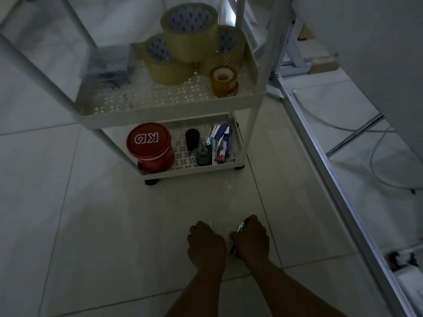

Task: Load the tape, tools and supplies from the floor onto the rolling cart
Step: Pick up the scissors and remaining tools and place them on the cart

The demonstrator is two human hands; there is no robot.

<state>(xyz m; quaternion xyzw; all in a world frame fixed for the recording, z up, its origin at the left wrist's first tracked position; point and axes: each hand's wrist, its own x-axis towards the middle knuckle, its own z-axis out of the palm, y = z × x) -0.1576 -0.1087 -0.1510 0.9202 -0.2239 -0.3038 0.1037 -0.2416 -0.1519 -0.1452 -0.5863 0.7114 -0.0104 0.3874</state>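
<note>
1. Here, low in the frame, I see both of my hands down at the pale tiled floor, side by side and nearly touching, knuckles up.
2. My right hand is curled shut on a small white clip-like item; its pale tip pokes out past the fingers at the upper left of that hand. The dim light keeps me from naming it more exactly.
3. My left hand is curled too, with a thin pale sliver showing just beside its upper right edge; I cannot tell whether the fingers grip it.
4. Farther up, at frame centre, the white rolling cart stands on dark castors, its shelves perforated with a small petal pattern.
5. On the lower shelf sit a round red tub with a glossy lid, a black cone-shaped object, a green tape dispenser and a blue stapler among pens.
6. On the middle shelf, upper centre, three wide tan tape rolls are stacked as a pyramid, with a small amber tape roll in front at the right.
7. At the right edge runs a metal frame with cables behind it.
</note>
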